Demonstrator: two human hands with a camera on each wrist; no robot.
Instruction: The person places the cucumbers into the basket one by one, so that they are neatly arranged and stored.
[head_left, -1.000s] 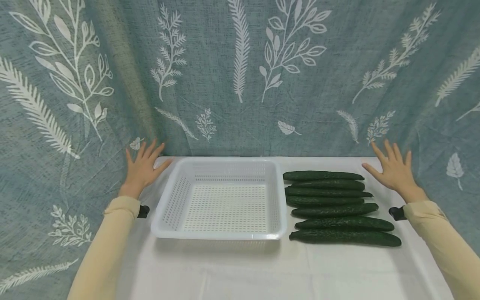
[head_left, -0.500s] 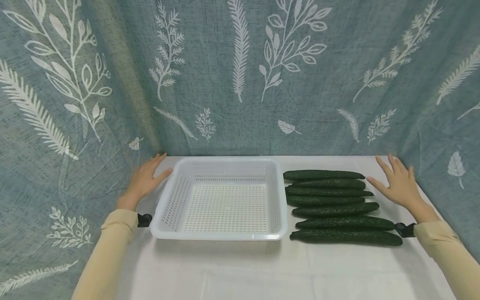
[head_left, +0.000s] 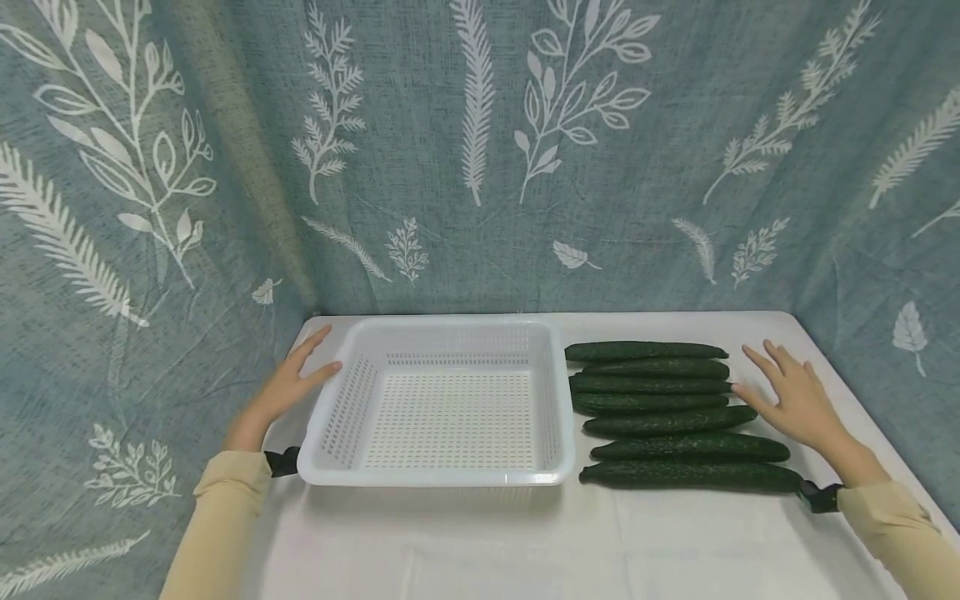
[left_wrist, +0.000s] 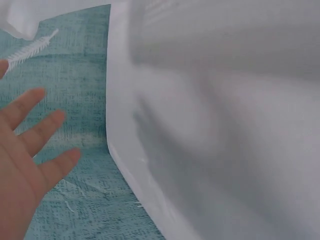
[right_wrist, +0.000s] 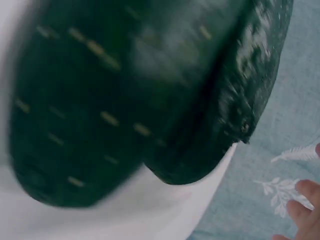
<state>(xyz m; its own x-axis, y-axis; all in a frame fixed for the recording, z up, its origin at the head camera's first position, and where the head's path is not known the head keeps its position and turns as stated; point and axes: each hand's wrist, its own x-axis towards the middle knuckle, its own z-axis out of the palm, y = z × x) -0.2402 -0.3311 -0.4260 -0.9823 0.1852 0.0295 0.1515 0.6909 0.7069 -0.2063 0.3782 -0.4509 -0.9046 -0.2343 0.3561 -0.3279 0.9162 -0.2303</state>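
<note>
A white perforated plastic basket (head_left: pixel 442 478) stands on the white-covered table. Just left of it is my left hand (head_left: pixel 281 392), fingers extended and thumb tip right at the rim; in the left wrist view this hand (left_wrist: pixel 25 155) spreads its fingers and holds nothing. To the basket's right lie several dark green cucumbers (head_left: pixel 675 422), side by side in a column. My right hand (head_left: pixel 802 404) is at their right ends, fingers apart and loosely bent, nothing in its grasp. Cucumber ends (right_wrist: pixel 90 115) loom close in the right wrist view, with fingertips (right_wrist: pixel 299 210) at the lower right.
A blue-green cloth (head_left: pixel 420 150) with white leaf prints hangs behind the table and along both sides. The white tabletop (head_left: pixel 480 550) extends in front of the basket and the cucumbers. A black wrist camera (head_left: pixel 819 497) sits by the right sleeve, beside the nearest cucumber.
Both hands have drawn back from the table's far edge toward the person. The left has come down beside the basket, the right beside the cucumbers' right ends. Basket and cucumbers stay in place.
</note>
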